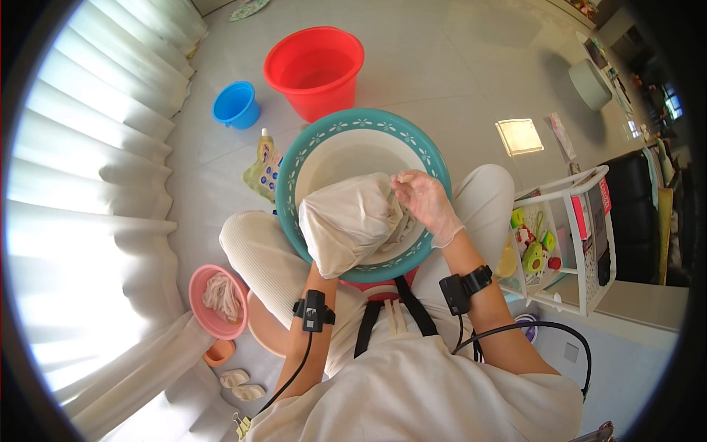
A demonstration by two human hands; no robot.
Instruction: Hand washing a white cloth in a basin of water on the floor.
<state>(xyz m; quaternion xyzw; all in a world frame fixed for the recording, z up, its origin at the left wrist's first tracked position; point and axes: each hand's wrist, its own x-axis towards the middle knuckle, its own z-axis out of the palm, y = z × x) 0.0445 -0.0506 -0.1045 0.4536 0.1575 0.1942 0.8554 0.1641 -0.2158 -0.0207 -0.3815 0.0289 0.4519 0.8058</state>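
A wet white cloth (353, 215) is draped over my left hand, hiding it from the wrist on. My left forearm (325, 282) enters beneath the cloth's near edge. Whether those covered fingers grip the fabric cannot be seen. Under the cloth is a large teal-rimmed basin (287, 188) with a white inside, set between my bent legs. Just right of the bunched fabric, over the basin's right side, my right hand (422, 196) is raised in a clear thin glove. Its fingers are loosely curled and apart, with nothing plainly held.
Beyond the basin stand a red bucket (315, 66) and a small blue bucket (236, 105). A detergent pouch (264, 168) lies left of the basin. Bottom left, a pink basin (201, 276) holds fabric. At right is a white rack (577, 248). A cable (530, 326) loops beside my right arm.
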